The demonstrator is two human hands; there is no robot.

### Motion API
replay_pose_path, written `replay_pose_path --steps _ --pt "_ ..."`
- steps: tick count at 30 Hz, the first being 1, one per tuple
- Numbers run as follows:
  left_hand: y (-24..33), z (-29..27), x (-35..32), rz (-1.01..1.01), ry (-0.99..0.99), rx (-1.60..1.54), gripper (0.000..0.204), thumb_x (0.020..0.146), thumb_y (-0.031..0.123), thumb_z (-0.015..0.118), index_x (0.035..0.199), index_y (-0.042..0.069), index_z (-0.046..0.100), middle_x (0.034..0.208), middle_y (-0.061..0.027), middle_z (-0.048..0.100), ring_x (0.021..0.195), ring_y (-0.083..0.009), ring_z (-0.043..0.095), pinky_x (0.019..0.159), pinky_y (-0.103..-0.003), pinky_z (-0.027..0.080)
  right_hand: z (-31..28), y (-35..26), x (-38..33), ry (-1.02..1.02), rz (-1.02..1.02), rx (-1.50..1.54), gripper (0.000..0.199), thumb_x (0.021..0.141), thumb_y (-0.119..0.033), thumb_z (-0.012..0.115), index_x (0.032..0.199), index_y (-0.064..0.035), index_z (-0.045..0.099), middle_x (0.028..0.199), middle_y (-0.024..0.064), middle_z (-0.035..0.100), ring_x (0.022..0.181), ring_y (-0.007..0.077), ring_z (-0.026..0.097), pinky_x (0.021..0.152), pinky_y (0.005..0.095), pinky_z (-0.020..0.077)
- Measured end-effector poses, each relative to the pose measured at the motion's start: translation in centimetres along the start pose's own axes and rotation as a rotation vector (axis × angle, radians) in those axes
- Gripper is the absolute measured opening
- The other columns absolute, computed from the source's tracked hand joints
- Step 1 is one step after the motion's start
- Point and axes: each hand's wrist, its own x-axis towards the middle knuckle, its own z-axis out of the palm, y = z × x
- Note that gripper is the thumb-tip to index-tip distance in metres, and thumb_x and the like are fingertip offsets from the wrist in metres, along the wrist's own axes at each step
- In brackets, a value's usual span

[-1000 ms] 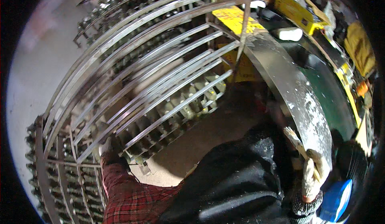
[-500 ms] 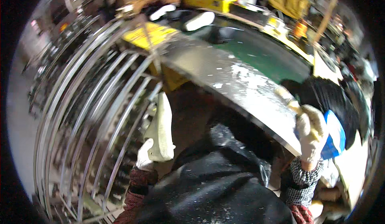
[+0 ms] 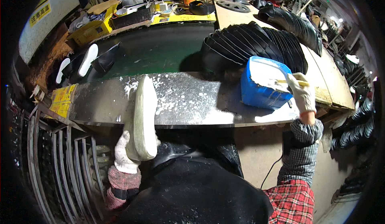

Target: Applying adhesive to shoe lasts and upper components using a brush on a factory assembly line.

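My left hand [image 3: 125, 156], in a white glove, is closed round the heel end of a pale green shoe last [image 3: 138, 119]. Its white sole side [image 3: 149, 117] faces right, and its toe points away over the metal bench edge. On the right, my gloved right hand [image 3: 302, 93] grips a brush [image 3: 282, 81] with a light handle. The brush's tip reaches into white paste [image 3: 264, 72] in a blue tub [image 3: 258, 92], its bristles hidden. White-streaked, the tub stands on the bench, just left of my right hand.
White drops spot the metal bench top [image 3: 180, 97]. Behind it runs a dark green belt [image 3: 160, 49] with black uppers with white soles [image 3: 87, 59] at left. Black leather pieces [image 3: 244, 45] are stacked behind the tub. A metal rack [image 3: 60, 160] stands at lower left.
My view has swung right, from the rack toward the bench. The shoe last has come from beside the rack to the bench edge. My right hand has brought the brush into the tub.
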Motion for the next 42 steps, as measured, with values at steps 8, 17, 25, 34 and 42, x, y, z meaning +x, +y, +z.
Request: replay_pose_path --steps 8,17,25,34,42 --pt "-1.2 -5.3 -6.0 -0.229 0.266 -0.449 0.052 0.094 0.04 0.045 0.13 0.002 0.042 0.116 -0.0178 0.056 0.097 -0.0341 0.062 0.056 -0.045 0.056 -0.2 -6.7 -4.1 0.182 0.077 0.5 0.021 0.091 -0.019 0.059 0.094 0.001 0.065 0.081 0.0039 0.063 0.068 0.008 0.057 0.059 0.0199 0.0447" --pt "-1.4 -7.6 -2.8 -0.115 0.138 -0.343 0.067 0.09 0.063 0.04 0.121 0.005 0.054 0.097 -0.0211 0.064 0.075 -0.0389 0.065 0.06 -0.049 0.055 23.8 -21.3 -9.8 -0.839 -0.209 0.809 0.021 0.085 -0.011 0.067 0.102 0.0009 0.063 0.084 0.0046 0.065 0.069 0.0081 0.058 0.06 0.0228 0.0474" --pt "-1.6 -11.8 -3.2 -0.268 -0.031 -0.201 0.079 0.084 0.071 0.039 0.126 0.005 0.05 0.098 -0.0276 0.061 0.077 -0.0429 0.064 0.06 -0.054 0.054 20.0 -20.1 -9.7 -0.887 -0.875 0.571 0.018 0.09 -0.015 0.056 0.087 0.0016 0.063 0.072 0.0068 0.064 0.066 0.0189 0.061 0.066 0.0292 0.05" --pt "-1.5 -10.2 -3.3 -0.184 0.026 -0.245 0.073 0.091 0.066 0.03 0.133 0.007 0.041 0.098 -0.0218 0.063 0.078 -0.0381 0.066 0.058 -0.049 0.056 21.8 -24.4 -8.6 -1.005 -0.564 0.589 0.016 0.086 -0.014 0.065 0.087 0.0017 0.064 0.077 0.0065 0.065 0.069 0.0122 0.061 0.061 0.0222 0.0458" --pt "-1.5 -10.2 -1.6 -0.164 -0.299 -0.584 0.072 0.089 0.063 0.04 0.132 0.005 0.043 0.114 -0.0267 0.056 0.096 -0.0425 0.061 0.07 -0.059 0.053 19.7 -24.3 -11.4 -1.145 -0.139 0.812 0.02 0.089 -0.016 0.062 0.094 0.004 0.062 0.073 0.0066 0.063 0.066 0.0097 0.06 0.061 0.0225 0.0489"
